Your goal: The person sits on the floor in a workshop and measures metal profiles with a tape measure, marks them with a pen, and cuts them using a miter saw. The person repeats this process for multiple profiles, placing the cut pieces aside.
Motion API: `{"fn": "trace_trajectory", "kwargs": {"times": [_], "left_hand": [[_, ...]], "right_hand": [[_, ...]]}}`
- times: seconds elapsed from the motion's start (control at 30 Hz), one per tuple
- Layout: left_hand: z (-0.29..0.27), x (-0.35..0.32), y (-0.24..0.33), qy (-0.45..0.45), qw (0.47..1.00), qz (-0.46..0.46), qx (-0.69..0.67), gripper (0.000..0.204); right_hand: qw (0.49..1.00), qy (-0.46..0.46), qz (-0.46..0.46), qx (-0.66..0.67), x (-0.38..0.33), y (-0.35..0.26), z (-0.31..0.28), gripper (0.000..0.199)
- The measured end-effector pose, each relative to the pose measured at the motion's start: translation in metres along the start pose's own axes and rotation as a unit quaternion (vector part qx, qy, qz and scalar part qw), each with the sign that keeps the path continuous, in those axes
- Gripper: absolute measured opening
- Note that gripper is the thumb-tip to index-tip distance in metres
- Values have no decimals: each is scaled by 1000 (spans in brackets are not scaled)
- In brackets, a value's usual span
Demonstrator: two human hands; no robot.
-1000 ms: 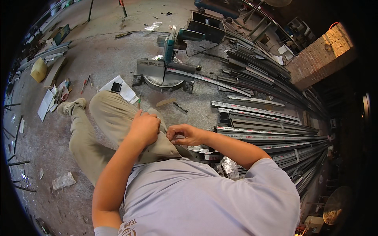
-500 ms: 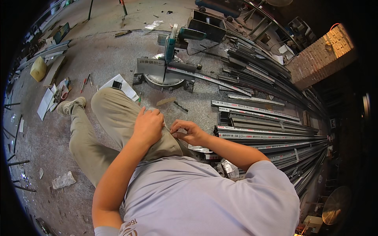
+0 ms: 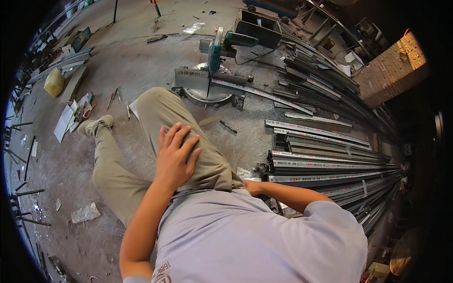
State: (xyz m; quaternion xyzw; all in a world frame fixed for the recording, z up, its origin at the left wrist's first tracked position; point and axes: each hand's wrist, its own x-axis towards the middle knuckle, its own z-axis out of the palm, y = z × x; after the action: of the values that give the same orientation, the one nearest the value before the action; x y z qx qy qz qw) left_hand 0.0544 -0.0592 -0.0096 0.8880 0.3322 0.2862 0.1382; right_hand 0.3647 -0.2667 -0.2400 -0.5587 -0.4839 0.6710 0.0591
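My left hand (image 3: 175, 155) rests flat on the thigh of my khaki trousers (image 3: 163, 111), its fingers spread and holding nothing. Down at my right hip is my right hand (image 3: 253, 187), with only its back and wrist showing; the fingers are hidden at the trouser side, so I cannot see whether they hold anything. Beyond my knee a mitre saw (image 3: 214, 59) stands on the floor. A long metal profile (image 3: 262, 94) lies across the saw's base and runs off to the right.
Stacks of long metal profiles (image 3: 321, 165) cover the floor on my right, up to a brick pillar (image 3: 391, 70). To the left lie papers (image 3: 64, 121), a yellow jug (image 3: 54, 82) and a crumpled plastic wrapper (image 3: 86, 213). A dark bin (image 3: 257, 28) stands behind the saw.
My hands were close together over my thigh, the right one pinching. Now the left lies spread on the thigh, and the right has drawn back to my hip. My raised knee has shifted.
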Motion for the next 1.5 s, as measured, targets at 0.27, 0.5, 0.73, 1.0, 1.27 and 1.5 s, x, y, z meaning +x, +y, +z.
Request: {"fn": "trace_trajectory", "kwargs": {"times": [0.27,0.5,0.73,1.0,1.27,1.5], "left_hand": [[-12,-17,-2,3,997,-37,65,45],[-37,-5,-10,6,993,-33,110,45],[-53,40,-19,49,996,17,77,42],[-64,61,-83,12,997,20,74,42],[-36,92,-171,22,998,-55,28,40],[18,16,-304,16,866,-401,-300,41]], "right_hand": [[987,-58,-129,-79,29,36,8,76],[989,-12,-134,-66,52,34,15,61],[985,147,-1,95,55,100,34,51],[967,210,17,141,71,19,15,52],[948,232,94,196,17,51,36,53],[924,238,140,263,18,52,33,54]]}}
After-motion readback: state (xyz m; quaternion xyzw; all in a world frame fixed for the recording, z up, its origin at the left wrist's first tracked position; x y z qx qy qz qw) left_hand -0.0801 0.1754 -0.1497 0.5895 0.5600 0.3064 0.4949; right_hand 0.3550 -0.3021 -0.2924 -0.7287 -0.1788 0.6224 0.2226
